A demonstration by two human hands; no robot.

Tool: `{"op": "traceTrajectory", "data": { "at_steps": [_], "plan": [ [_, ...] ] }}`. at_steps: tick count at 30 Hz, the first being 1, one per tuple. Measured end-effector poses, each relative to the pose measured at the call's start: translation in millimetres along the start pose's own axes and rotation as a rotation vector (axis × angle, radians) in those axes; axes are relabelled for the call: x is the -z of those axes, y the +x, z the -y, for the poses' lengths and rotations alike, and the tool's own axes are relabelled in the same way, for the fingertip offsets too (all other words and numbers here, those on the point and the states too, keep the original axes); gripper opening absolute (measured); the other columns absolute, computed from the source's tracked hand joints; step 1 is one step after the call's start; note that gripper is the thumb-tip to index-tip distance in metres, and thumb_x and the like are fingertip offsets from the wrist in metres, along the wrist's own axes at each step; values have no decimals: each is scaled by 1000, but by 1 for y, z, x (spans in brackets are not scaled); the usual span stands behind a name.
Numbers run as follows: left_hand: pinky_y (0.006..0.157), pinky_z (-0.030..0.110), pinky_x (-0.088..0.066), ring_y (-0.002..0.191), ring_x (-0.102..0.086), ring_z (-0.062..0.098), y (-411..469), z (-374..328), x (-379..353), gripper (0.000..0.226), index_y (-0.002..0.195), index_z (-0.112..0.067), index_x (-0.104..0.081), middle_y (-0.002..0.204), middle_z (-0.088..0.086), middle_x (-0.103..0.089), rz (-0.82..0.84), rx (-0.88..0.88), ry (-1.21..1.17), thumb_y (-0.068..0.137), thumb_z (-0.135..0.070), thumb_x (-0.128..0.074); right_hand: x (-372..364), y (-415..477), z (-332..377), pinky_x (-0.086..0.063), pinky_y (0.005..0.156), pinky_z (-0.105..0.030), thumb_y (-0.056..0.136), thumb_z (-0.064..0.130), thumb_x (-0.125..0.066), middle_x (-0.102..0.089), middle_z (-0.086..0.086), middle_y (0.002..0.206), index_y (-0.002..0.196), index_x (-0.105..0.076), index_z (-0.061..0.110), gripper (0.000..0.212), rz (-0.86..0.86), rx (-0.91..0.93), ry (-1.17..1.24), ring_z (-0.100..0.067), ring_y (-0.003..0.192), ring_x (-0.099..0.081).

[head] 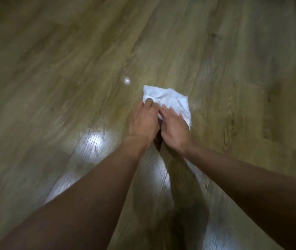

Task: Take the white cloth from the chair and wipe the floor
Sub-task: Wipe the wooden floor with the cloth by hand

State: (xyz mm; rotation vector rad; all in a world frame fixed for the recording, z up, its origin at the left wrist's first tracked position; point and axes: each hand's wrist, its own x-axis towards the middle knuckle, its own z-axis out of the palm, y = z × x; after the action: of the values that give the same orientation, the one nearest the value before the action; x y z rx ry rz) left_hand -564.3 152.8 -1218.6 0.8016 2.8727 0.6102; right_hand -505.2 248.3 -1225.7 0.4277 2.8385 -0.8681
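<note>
The white cloth lies crumpled on the wooden plank floor, a little right of the picture's middle. My left hand grips the cloth's left part, its fingers curled into the fabric. My right hand rests on the cloth's near right part with its fingers laid out fairly flat. The two hands touch each other over the cloth. Both bare forearms reach in from the bottom of the view. The near edge of the cloth is hidden under the hands.
Bright ceiling-light reflections shine on the glossy planks near my arms, and a small bright spot sits left of the cloth. A dark shadow falls at the right edge. The picture is motion-blurred. No chair shows.
</note>
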Motion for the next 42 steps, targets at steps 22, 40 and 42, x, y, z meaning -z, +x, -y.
{"op": "traceTrajectory", "data": {
  "at_steps": [22,40,42],
  "plan": [
    [95,41,-46,124,-51,26,-23,54,32,38,131,-18,-42,134,2,-54,213,-111,139,95,-27,-52,-17,2,29,-6,121,-43,92,13,-41,-18,2,160,152,-17,24,65,30,198,-219,-17,147,-16],
    [76,29,-32,108,-54,34,22,74,48,26,117,-9,-54,117,16,-58,160,100,-6,98,-16,-38,-22,69,47,-11,117,-45,96,17,-41,-37,1,152,147,-33,25,53,30,207,-117,-18,142,-29],
    [78,28,-37,106,-56,32,30,74,42,25,110,-10,-58,114,15,-61,132,180,-106,97,-17,-38,-25,70,58,-11,116,-46,91,11,-43,-45,4,145,144,-38,26,55,-31,125,-56,-19,139,-33]
  ]
}}
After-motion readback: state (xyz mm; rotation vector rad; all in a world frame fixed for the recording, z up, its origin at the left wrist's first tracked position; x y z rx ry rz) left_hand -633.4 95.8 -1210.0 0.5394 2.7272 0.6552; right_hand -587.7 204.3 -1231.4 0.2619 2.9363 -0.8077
